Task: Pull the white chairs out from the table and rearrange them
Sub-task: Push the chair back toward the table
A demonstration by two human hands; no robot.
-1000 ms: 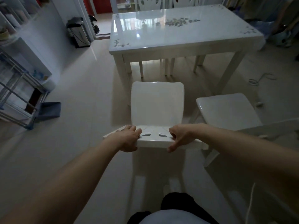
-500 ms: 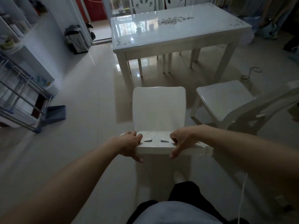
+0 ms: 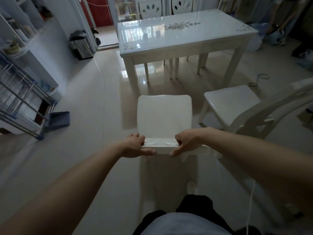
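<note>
A white chair [image 3: 164, 114] stands in front of me on the tiled floor, its seat facing the white glossy table [image 3: 184, 33]. My left hand [image 3: 135, 146] grips the left end of its backrest top rail, and my right hand [image 3: 185, 143] grips the right part of the same rail. A second white chair [image 3: 232, 104] stands to the right, turned at an angle, its curved backrest near the right edge. Two more white chairs [image 3: 165, 7] are tucked in at the table's far side.
A metal rack [image 3: 22, 102] and a blue dustpan [image 3: 58, 119] stand at the left by white shelving. A black-and-silver bin [image 3: 81, 44] sits by the doorway. Cords lie on the floor at the right [image 3: 259, 78]. My legs are just behind the held chair.
The held chair has come back toward me, farther from the table, with both hands still on its backrest. The second chair now sits farther right and more angled in view.
</note>
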